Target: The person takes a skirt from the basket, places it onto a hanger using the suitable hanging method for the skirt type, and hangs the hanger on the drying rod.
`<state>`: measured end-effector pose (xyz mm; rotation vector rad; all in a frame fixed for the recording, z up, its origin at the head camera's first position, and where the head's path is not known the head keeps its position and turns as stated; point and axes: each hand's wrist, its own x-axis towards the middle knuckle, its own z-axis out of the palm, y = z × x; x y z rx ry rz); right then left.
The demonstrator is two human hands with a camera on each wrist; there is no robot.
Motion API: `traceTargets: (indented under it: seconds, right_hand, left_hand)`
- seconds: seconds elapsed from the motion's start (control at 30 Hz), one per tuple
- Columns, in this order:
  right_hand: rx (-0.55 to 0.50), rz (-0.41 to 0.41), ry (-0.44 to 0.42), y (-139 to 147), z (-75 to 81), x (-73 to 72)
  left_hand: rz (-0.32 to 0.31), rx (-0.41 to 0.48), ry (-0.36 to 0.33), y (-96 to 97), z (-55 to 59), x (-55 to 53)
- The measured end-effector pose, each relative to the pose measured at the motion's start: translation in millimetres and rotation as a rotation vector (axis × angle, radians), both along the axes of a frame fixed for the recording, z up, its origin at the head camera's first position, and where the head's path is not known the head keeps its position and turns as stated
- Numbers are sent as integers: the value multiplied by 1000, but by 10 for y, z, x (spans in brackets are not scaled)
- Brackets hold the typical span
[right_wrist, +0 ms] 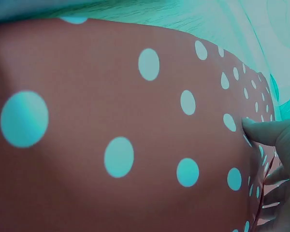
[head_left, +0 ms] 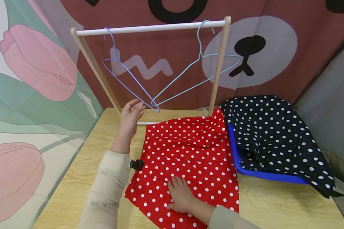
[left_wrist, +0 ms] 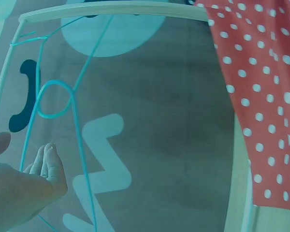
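My left hand point(head_left: 130, 116) is raised with its fingers loosely bent, near the lower wire of a purple clothes hanger point(head_left: 117, 58). Whether the fingertips touch that wire, I cannot tell. In the left wrist view the hand point(left_wrist: 34, 181) overlaps a hanger wire. On the table lies a red cloth point(head_left: 186, 146) with white dots, its upper right corner bunched up by the rack. My right hand point(head_left: 182, 195) rests on the cloth's lower part with fingers spread. In the right wrist view its thumb and fingers point(right_wrist: 280, 145) lie against the cloth.
A small rack with a white rod point(head_left: 160, 28) and wooden posts stands at the back. A light blue hanger point(head_left: 201, 54) hangs at its right, crossing the purple one. A blue basket point(head_left: 261, 173) at the right holds black dotted cloth point(head_left: 272, 136), which spills over its side.
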<state>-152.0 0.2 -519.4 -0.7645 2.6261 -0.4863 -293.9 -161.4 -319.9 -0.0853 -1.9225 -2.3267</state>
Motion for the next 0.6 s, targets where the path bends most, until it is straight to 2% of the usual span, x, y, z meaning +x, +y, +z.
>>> traceTargets:
  seconds: [0.2, 0.37, 0.47, 0.6]
  right_hand:
    - [14, 5, -1, -3, 13, 4]
    - [9, 17, 43, 5, 24, -6]
    - [19, 23, 60, 6, 33, -10]
    - [29, 31, 120, 19, 59, -22]
  left_hand:
    - [-58, 104, 3, 32, 112, -55]
    - [-123, 119, -14, 72, 184, -71]
    - [-139, 112, -17, 89, 217, -75]
    - [-125, 137, -25, 104, 267, -75]
